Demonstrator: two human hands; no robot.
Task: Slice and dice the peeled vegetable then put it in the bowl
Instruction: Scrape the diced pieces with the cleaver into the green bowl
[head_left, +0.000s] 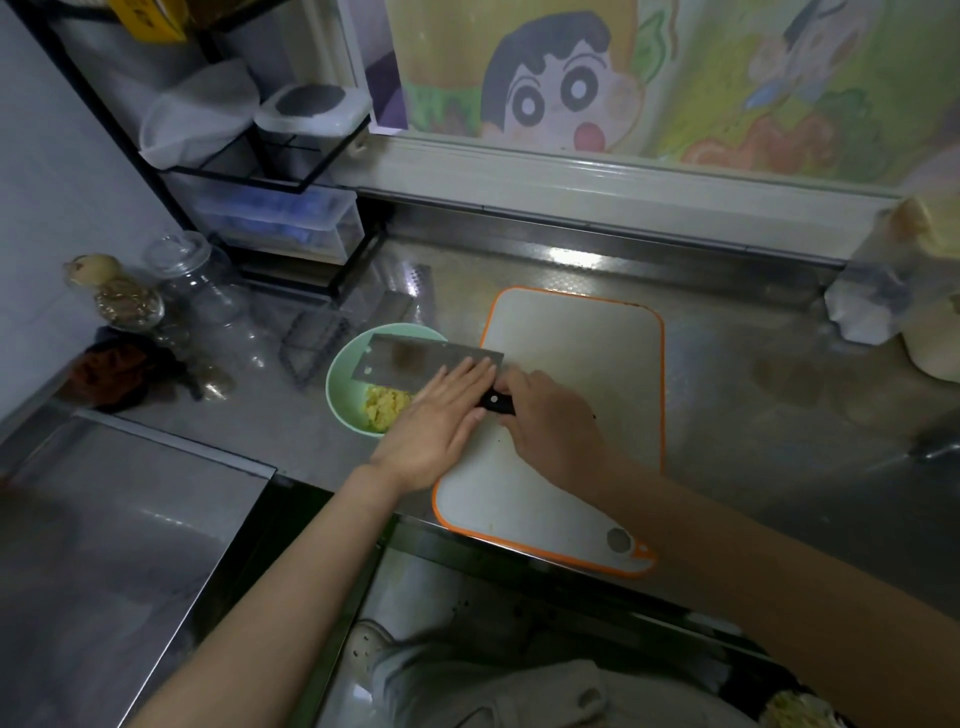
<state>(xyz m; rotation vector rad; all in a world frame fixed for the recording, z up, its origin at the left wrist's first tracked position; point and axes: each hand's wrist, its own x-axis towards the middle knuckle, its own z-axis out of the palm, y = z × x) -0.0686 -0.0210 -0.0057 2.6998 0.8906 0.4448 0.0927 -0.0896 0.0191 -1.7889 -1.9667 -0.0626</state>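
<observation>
A pale green bowl (340, 382) stands on the steel counter just left of the white, orange-rimmed cutting board (571, 364). Diced yellow vegetable (384, 408) lies in the bowl. A cleaver (415, 358) is held flat over the bowl, its blade reaching left. My right hand (550, 421) grips the cleaver's black handle. My left hand (441, 421) lies with straight fingers against the blade's near side, partly covering the bowl. The board's surface shows no pieces on it.
Glass jars (202, 291) and a wire rack (317, 338) stand left of the bowl. Behind them is a black shelf (270, 176) with plastic boxes. A bag (893, 291) sits at the far right. The sink (104, 519) lies at the lower left.
</observation>
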